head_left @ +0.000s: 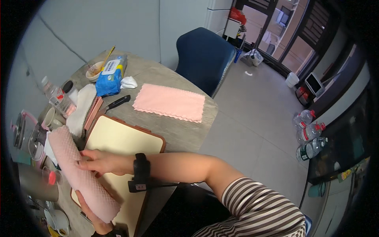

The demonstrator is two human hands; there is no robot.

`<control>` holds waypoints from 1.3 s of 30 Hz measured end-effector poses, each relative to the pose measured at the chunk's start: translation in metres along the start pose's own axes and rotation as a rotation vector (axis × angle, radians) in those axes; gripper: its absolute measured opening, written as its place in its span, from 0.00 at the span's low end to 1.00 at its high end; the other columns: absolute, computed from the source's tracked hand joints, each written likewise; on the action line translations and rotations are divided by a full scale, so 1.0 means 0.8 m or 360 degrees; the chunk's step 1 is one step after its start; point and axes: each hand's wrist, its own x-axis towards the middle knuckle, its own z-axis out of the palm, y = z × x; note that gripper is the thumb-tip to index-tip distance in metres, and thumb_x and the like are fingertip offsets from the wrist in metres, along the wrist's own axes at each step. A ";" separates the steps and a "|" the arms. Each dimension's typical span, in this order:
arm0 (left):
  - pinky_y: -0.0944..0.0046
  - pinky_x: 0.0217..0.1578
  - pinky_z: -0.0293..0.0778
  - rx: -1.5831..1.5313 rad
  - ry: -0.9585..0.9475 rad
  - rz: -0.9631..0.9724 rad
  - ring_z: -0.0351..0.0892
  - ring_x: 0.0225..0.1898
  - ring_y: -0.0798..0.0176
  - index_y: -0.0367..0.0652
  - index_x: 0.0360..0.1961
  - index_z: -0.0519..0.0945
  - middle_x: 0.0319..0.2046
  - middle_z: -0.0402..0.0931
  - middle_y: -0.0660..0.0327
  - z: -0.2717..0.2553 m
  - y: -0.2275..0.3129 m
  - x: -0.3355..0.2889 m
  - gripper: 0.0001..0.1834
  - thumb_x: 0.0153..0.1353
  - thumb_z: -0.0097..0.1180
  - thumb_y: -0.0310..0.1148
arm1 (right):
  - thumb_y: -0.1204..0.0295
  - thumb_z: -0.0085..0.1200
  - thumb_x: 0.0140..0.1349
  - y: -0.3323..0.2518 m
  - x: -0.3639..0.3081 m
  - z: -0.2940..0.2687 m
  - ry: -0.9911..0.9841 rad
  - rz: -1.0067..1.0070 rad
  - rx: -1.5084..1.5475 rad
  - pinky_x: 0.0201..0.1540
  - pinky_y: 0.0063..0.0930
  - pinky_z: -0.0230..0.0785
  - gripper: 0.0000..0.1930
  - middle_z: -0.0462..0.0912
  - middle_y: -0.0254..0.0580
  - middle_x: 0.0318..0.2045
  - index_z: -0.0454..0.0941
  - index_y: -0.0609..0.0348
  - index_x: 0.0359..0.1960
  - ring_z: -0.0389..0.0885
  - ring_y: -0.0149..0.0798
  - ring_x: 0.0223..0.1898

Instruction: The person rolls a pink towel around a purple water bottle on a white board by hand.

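A pink roll of dimpled cloth (pixel 81 170) slants in front of the left edge of a cream cutting board (pixel 122 136). Both hands touch the roll. The left hand (pixel 92 215) is clamped around its near end, thumb along one side, most fingers hidden behind the cloth. The right hand (pixel 96 162), over the board, lies against the roll's upper half; whether it grips or only presses, I cannot tell. The rolling looks mostly or wholly done; the roll is held, not yet set down. Beyond the board and to its right, a second pink cloth (pixel 169 102) with wavy edges lies flat on the table (pixel 173 136), apparently unrolled so far. Just past the board's far edge is a black-handled knife (pixel 118 102); farther off, a blue pack of wipes (pixel 108 81). Left of the board stand a clear bottle (pixel 59 96) and a mug (pixel 54 117). Well beyond it is a blue chair (pixel 203 59).
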 end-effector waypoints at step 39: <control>0.48 0.55 0.67 -0.0348 -0.0719 -0.0463 0.68 0.55 0.44 0.38 0.64 0.54 0.58 0.62 0.44 -0.005 -0.008 0.016 0.42 0.62 0.31 0.64 | 0.60 0.53 0.59 0.011 -0.020 -0.018 0.0067 0.0017 -0.0077 0.46 0.26 0.69 0.24 0.77 0.40 0.40 0.68 0.65 0.51 0.75 0.30 0.43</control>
